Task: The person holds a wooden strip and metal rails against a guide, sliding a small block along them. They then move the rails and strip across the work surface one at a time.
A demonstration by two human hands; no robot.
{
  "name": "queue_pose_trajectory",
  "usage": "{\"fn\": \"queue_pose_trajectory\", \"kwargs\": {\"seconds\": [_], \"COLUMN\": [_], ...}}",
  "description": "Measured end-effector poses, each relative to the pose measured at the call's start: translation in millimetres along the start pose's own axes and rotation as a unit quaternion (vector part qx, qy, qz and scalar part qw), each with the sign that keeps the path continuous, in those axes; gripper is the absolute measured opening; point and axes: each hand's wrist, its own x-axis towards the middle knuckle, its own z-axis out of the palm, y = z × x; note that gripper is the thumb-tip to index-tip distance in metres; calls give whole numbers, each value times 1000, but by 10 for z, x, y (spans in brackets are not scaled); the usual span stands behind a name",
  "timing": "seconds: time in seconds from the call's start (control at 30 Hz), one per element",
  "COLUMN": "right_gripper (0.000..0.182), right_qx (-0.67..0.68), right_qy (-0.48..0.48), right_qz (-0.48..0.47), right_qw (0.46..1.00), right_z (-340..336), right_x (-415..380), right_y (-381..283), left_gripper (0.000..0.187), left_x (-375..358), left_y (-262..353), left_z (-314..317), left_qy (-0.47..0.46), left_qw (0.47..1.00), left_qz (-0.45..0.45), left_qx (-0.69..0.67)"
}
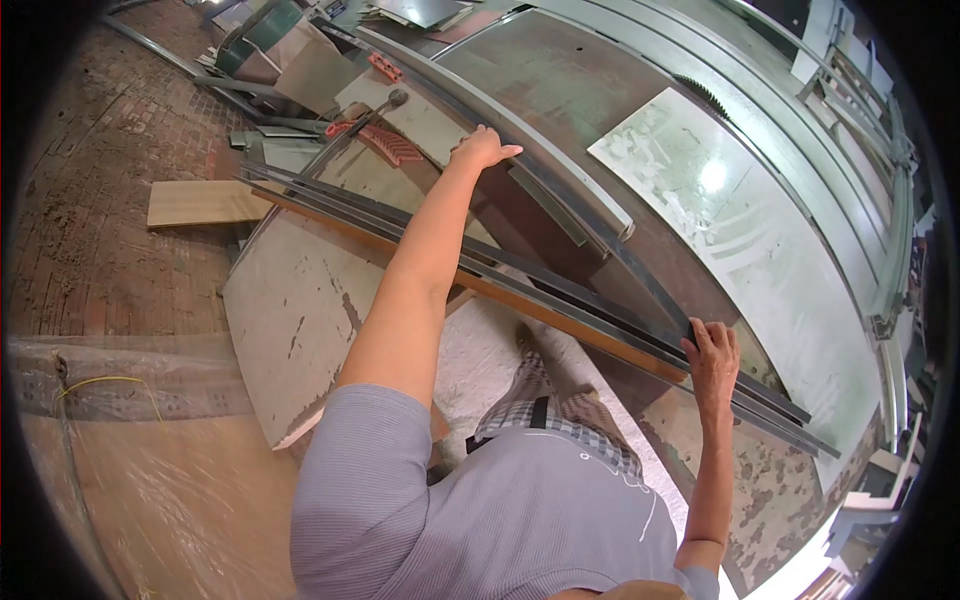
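A bundle of long dark strips (560,290), laid w/ a wood-edged strip across the saw table (560,90), is gripped near its right end by the right hand (712,362), fingers curled over the top edge. The left hand (483,148) is stretched out beyond the bundle, fingers extended and resting flat on the table's metal rail (560,165), nothing pinched. An orange push block (385,142) lies just left of that hand.

The long dark metal strips (560,300) at centre frame look matt and smooth, edged with a bare orange-brown wooden strip (480,283). The pale glossy sheet (740,220) at upper right reflects light. The worn grey-white board (300,310) at left is scuffed and chipped.
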Motion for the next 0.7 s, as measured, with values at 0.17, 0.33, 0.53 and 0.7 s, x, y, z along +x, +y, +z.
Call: {"fn": "queue_pose_trajectory", "kwargs": {"seconds": [0.17, 0.33, 0.53, 0.7], "right_gripper": [40, 40, 41, 41], "right_qx": [-13, -18, -26, -19], "right_qy": [-4, -9, -13, -21], "right_qz": [-16, -14, -26, -29], "right_qw": [1000, 1000, 999, 999], "right_z": [58, 104, 208, 292], "right_x": [83, 208, 367, 528], "right_y": [-86, -167, -259, -363], "left_gripper": [77, 73, 71, 75], "left_x": [45, 103, 288, 459], "left_y": [46, 34, -75, -241], "left_z": [-160, -360, -465, -506], "left_qy": [-38, -59, -49, -47], "left_qw": [998, 997, 997, 996], "left_qz": [-27, -22, -11, -2], "left_qx": [34, 40, 58, 72]}}
